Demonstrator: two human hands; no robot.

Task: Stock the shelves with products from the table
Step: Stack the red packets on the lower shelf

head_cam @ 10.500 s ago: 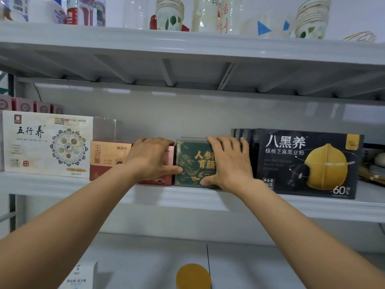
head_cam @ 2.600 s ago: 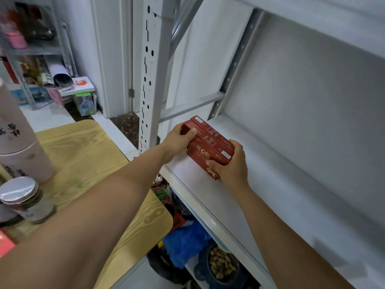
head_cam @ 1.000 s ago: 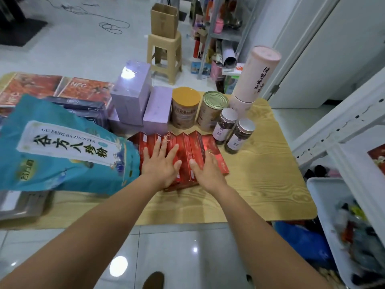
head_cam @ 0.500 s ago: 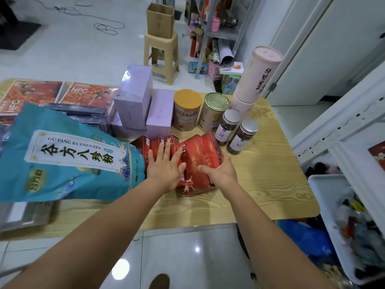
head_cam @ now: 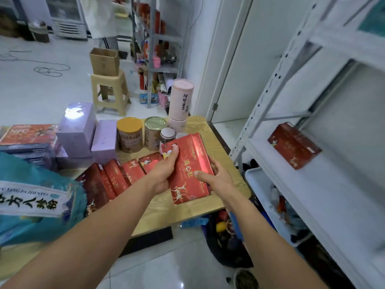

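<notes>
Gripping a flat red box (head_cam: 188, 163) from both sides, the two hands hold it over the right part of the wooden worktop (head_cam: 220, 142). The box is a glossy red carton with gold characters down the middle of its face and white deer figures at the end nearest the person. Its face is turned up toward the camera, and its long axis runs away from the person, leaning slightly left.

The left hand (head_cam: 164, 172) clasps the left long edge, with the thumb laid on the face toward the far corner and the other fingers hidden beneath. The right hand (head_cam: 218, 178) clasps the right long edge, thumb flat across the face and fingers curled round the side. Both forearms extend forward, roughly parallel.

Other red boxes (head_cam: 116, 178) of the same print lie in a row on the worktop just left of the held box. A matching red stack (head_cam: 293, 146) sits on the white shelf (head_cam: 343, 195) to the right, well apart from the hands.
</notes>
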